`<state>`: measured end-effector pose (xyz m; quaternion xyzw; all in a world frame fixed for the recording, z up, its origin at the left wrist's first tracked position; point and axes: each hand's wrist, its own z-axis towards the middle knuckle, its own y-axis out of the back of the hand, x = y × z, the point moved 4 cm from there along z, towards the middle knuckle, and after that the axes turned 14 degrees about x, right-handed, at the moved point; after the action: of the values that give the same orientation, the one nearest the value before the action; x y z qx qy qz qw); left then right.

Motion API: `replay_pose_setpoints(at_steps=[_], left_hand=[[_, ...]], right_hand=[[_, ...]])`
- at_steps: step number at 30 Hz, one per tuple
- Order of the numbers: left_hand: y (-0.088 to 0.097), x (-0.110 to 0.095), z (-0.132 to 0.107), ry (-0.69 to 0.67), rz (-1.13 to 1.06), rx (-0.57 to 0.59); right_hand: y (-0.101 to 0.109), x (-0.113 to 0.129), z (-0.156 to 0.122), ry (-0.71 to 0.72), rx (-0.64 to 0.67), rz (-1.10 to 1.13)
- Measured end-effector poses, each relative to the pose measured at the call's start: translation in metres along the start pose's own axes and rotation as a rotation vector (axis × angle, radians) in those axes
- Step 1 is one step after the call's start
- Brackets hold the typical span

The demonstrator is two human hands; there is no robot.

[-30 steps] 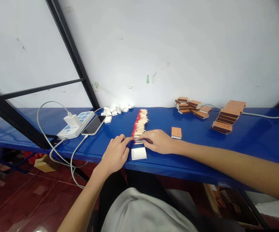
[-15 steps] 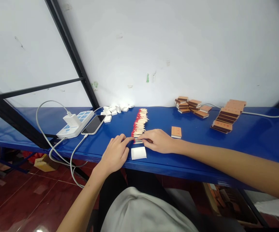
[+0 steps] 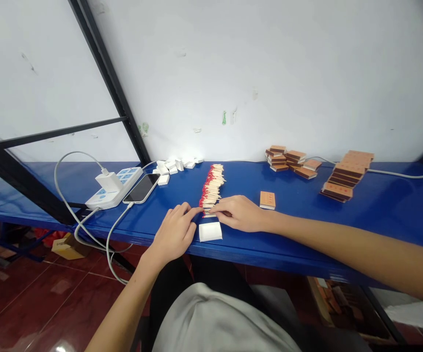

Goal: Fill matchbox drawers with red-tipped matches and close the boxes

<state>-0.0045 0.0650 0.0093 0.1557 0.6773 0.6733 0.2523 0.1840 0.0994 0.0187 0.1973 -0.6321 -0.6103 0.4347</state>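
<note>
A: Head view: where were the matches (image 3: 213,186)?

B: In a row on the blue worktop (image 3: 242,181), red heads leftward.

A: Hands, relative to that row?

B: Left hand (image 3: 175,230) at its near end, head side, index extended; right hand (image 3: 239,213) opposite, at the stick ends. Could not tell whether either hand's fingers gripped any.

A: Nearby?

B: White tray (image 3: 210,231) just in front of the row; single matchbox (image 3: 267,199) right of it; phone (image 3: 141,189) left.
</note>
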Motion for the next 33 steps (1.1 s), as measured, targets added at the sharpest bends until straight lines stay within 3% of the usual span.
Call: replay_pose_setpoints(at_steps=[22, 33], left_hand=[[-0.0007, 0.0008, 0.0005, -0.013, -0.001, -0.021], [0.0017, -0.0014, 0.0002, -0.008, 0.0, -0.016]], right_hand=[[-0.001, 0.0005, -0.0007, 0.036, -0.035, -0.016], [0.0009, 0.0004, -0.0011, -0.076, -0.056, -0.027]])
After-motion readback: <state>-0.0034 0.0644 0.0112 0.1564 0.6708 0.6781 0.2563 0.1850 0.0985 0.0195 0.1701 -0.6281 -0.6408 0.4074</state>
